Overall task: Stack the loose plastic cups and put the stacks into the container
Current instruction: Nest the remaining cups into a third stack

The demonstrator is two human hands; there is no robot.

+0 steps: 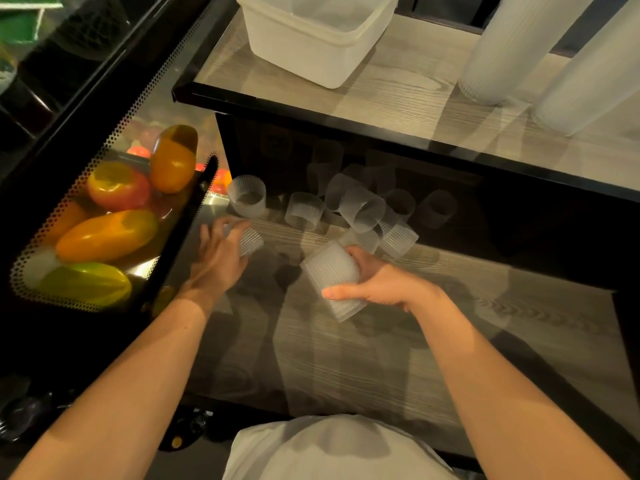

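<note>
With the right hand (377, 285) gripping a stack (334, 278) and the left hand (221, 254) closing on a cup (251, 240), a sleeve-free forearm could still topple the loose cups (363, 209) — thin plastic tips easily.

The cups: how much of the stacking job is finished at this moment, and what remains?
Done: two tall stacks stand on the upper shelf, but the container looks empty. In hand: the right hand holds a short stack of cups, and the left hand is closing on one loose cup. Left: several loose cups at the back of the lower shelf, then moving stacks into the container.
</note>
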